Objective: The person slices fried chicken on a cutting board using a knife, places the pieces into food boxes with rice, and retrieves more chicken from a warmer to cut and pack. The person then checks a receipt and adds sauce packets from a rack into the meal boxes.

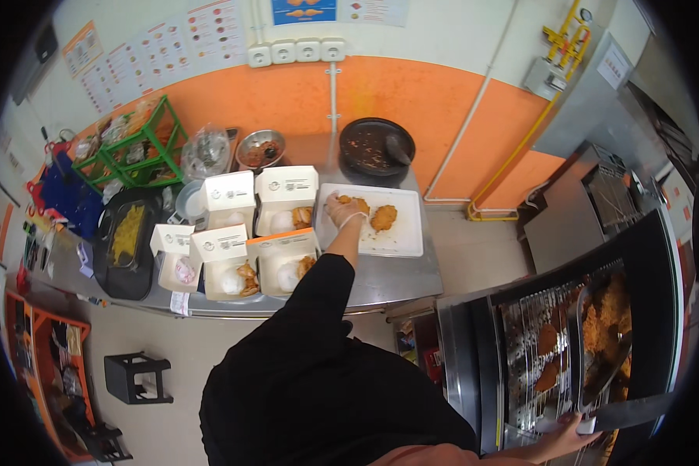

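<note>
My left hand (pixel 345 211), in a clear plastic glove, reaches over a white tray (pixel 404 242) on the steel table. Its fingers close on a piece of fried chicken (pixel 357 203) at the tray's upper left. Another breaded fried piece (pixel 383 218) lies beside it, with crumbs around. Far down at the right, my bare right hand (pixel 563 440) grips the pale handle of a broad-bladed knife (pixel 637 412). The blade points right, in front of the warming cabinet. Left of the tray stand several open meal boxes (pixel 287 242), most holding white rice and chicken.
A dark stone mortar (pixel 357 167) with a pestle stands behind the tray. At the left are a steel bowl (pixel 261 149), green baskets (pixel 144 144) and a dish of yellow food (pixel 128 233). The warming cabinet (pixel 474 373) holds racks and chicken. A black stool (pixel 137 377) stands below.
</note>
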`<state>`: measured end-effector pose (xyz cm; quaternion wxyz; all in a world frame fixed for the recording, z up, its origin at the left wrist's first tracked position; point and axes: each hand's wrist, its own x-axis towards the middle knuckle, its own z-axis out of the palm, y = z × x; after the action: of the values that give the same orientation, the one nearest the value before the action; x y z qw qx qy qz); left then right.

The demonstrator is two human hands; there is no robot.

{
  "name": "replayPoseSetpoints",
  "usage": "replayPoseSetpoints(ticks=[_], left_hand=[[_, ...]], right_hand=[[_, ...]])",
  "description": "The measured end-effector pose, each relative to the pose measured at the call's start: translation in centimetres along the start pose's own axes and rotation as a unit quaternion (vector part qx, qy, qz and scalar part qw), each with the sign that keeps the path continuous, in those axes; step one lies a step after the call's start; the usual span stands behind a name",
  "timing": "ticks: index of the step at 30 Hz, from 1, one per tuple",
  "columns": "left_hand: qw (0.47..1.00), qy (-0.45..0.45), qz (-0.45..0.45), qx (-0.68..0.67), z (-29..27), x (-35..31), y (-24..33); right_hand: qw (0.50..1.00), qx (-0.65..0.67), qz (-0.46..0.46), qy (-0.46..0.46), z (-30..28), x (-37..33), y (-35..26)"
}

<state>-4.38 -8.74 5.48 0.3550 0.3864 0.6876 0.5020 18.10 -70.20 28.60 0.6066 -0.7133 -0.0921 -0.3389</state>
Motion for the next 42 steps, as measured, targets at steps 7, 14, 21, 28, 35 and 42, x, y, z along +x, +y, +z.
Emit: replayPoseSetpoints(ticks=[7,14,21,28,35,42], left_hand=[[0.897,-0.137,-0.027,0.419,2.9,-1.1,-1.0],[0.671,-0.364,0.637,-0.104,-9.9,-24.4,15.3],[0.425,-0.297,0.827,-0.217,-7.5,-40.5,17.2],[0.410,-0.318,0.838,-0.172,-2.4,-43.6,18.7],[0.422,-0.354,0.818,-0.169,-0.4,-45.8,20.4],[0.466,-0.407,0.779,-0.096,-5.8,-44.9,22.6]], right_hand=[[0.998,0.033,0.041,0.027,0.0,-2.2,-3.0],[0.982,0.173,0.038,-0.060,3.7,-3.8,-5.6],[0.987,0.133,0.025,-0.087,3.1,-3.9,-5.6],[0.987,0.101,0.081,0.099,-1.4,-6.4,-1.0],[0.965,-0.139,-0.087,0.203,-6.1,-10.6,6.7],[0.993,0.008,0.071,0.090,-6.5,-13.0,12.9]])
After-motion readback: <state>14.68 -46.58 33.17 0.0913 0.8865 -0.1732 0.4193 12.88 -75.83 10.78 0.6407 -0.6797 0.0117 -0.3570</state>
